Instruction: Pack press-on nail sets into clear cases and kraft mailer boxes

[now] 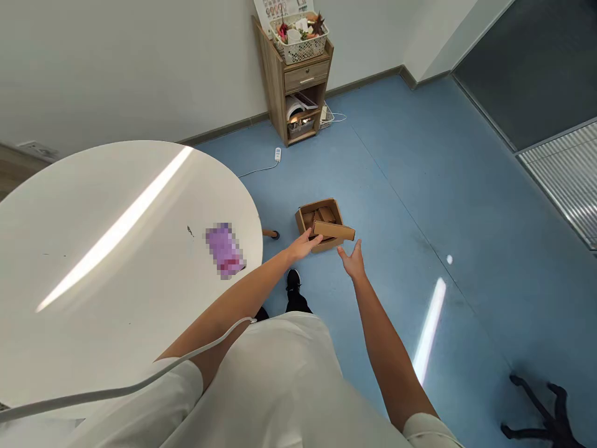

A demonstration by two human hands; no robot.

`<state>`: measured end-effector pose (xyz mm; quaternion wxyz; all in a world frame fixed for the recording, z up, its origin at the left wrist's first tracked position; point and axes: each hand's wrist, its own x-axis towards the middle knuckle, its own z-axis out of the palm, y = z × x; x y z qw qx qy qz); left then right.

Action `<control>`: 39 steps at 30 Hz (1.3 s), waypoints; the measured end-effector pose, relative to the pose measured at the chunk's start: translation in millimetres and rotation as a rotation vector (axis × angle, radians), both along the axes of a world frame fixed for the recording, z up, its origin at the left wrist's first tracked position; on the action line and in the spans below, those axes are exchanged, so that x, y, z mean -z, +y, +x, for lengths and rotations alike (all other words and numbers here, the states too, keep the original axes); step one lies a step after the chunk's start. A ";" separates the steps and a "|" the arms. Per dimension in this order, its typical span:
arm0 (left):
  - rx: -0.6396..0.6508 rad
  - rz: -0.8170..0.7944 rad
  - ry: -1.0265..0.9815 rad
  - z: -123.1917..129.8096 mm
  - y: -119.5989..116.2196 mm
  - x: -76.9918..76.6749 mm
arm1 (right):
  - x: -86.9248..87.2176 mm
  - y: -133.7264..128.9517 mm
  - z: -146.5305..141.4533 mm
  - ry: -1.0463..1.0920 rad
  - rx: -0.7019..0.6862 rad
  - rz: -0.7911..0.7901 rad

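A small flat brown cardboard box (334, 231) is tilted over the right front part of an open cardboard carton (304, 222) on the floor. My left hand (302, 246) is at the small box's left end with its fingers apart; whether they touch it I cannot tell. Just below the right end is my right hand (353, 260), open, thumb and fingers spread, holding nothing. More brown cardboard pieces (326, 215) lie inside the carton. The small box hides part of the carton's inside.
A round white table (153, 249) stands to the left, with a blurred purple item (224, 250) on it. Against the wall is a wooden cabinet (305, 78) bearing a white basket (301, 51). A power strip (278, 154) and dark chair legs (536, 410) are on the floor.
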<state>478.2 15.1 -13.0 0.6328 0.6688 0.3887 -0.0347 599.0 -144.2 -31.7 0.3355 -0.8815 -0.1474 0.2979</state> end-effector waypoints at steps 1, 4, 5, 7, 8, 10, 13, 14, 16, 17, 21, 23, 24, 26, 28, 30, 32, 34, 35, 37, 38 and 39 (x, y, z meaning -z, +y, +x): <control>0.012 -0.027 0.013 -1.9 -1.6 -1.8 | 3.0 -4.0 -3.2 -0.012 0.020 -0.019; 0.051 -0.136 -0.012 -26.9 -10.2 -7.8 | 10.1 -16.9 -26.9 0.053 0.024 0.028; 0.051 -0.171 -0.011 -40.6 -13.7 -10.5 | 11.3 -20.8 -38.4 0.078 0.020 0.051; 0.040 -0.245 0.004 -73.4 -20.1 -18.6 | 11.3 -26.2 -63.6 0.127 -0.026 0.085; 0.020 -0.257 0.006 -91.4 -22.5 -24.3 | 9.7 -27.0 -76.2 0.142 -0.061 0.099; -0.039 -0.257 -0.004 -129.1 -25.0 -38.3 | 3.4 -23.6 -99.9 0.154 -0.155 0.126; -0.128 -0.196 0.010 -187.5 -24.1 -59.5 | -11.5 -4.8 -132.1 0.141 -0.265 0.191; -0.161 -0.164 0.022 -207.5 -23.5 -64.7 | -17.2 4.4 -143.0 0.131 -0.304 0.222; -0.242 -0.094 0.043 -247.8 -22.9 -70.8 | -28.7 24.8 -166.9 0.105 -0.394 0.286; -0.287 -0.060 0.048 -268.0 -23.3 -71.7 | -34.3 35.3 -180.1 0.095 -0.449 0.309; -0.462 0.078 0.055 -344.7 -30.3 -65.6 | -53.4 74.1 -234.3 0.018 -0.766 0.281; -0.522 0.129 0.070 -378.3 -36.4 -59.0 | -59.4 93.0 -255.6 -0.150 -0.916 0.222; -0.543 0.144 0.081 -393.4 -39.7 -55.2 | -61.1 102.7 -263.5 -0.280 -0.955 0.196; -0.572 0.158 0.102 -419.5 -46.3 -46.8 | -61.5 121.9 -273.3 -0.488 -0.923 0.118; -0.593 0.159 0.122 -439.5 -52.0 -38.6 | -58.3 139.3 -277.0 -0.594 -0.868 0.034; -0.610 0.162 0.143 -453.1 -56.1 -32.0 | -52.7 152.5 -277.9 -0.656 -0.856 -0.017; -0.611 0.163 0.158 -460.6 -58.3 -27.8 | -46.7 160.7 -278.6 -0.678 -0.864 -0.054; -0.599 0.159 0.161 -463.0 -58.4 -26.0 | -42.1 164.0 -279.6 -0.672 -0.886 -0.082; -0.593 0.157 0.161 -462.7 -57.6 -25.7 | -40.7 164.2 -280.2 -0.667 -0.895 -0.088; -0.585 0.163 0.165 -460.5 -54.3 -26.1 | -40.3 162.2 -281.7 -0.674 -0.880 -0.069; -0.585 0.171 0.170 -458.9 -52.1 -26.6 | -41.0 160.4 -283.0 -0.683 -0.859 -0.044; -0.588 0.181 0.175 -457.2 -49.6 -27.5 | -42.2 158.4 -285.2 -0.691 -0.839 -0.009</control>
